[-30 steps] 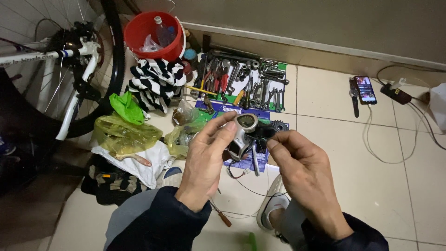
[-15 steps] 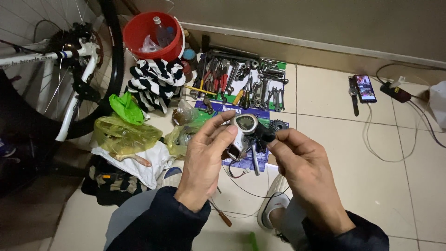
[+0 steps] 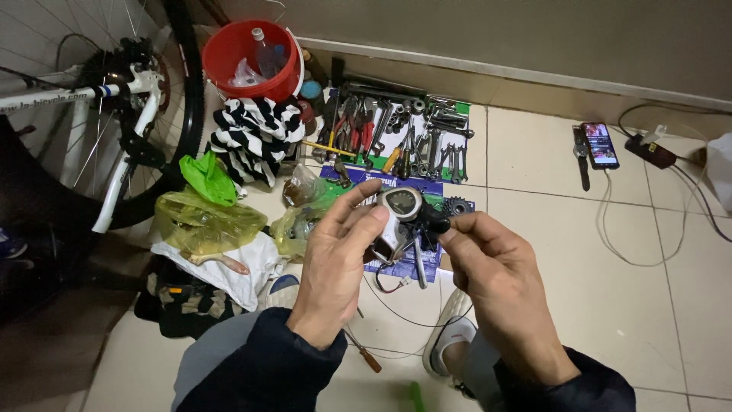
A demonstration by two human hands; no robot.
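Compared with a second ago, I see the grey shifter unit (image 3: 402, 216) raised slightly and turned so its round indicator window faces up; both hands remain on it, and the floor items behind have not moved.

Hidden or unclear: the lower body of the shifter unit is covered by my left hand (image 3: 335, 259), and I cannot tell how its thin cable (image 3: 396, 305) attaches. The black part (image 3: 431, 221) pinched on the right side is too dark to identify in detail. The bicycle wheel (image 3: 114, 114) is cut off at the frame's left edge.

Fingers: my left hand's fingers (image 3: 358, 206) are curled narrowly around the shifter unit, the thumb and forefinger clamping its left side. My right hand (image 3: 496, 282) has its fingers (image 3: 457, 229) closed in a tight pinch on the black part at the unit's right side.

Location: the shifter unit is held in the air, above the blue sheet (image 3: 396, 263) on the floor. Beyond the unit lies a spread of wrenches and pliers (image 3: 396, 133); a red bucket (image 3: 248, 57) stands further back to the left of the unit, and a phone (image 3: 600, 145) lies well to its right.
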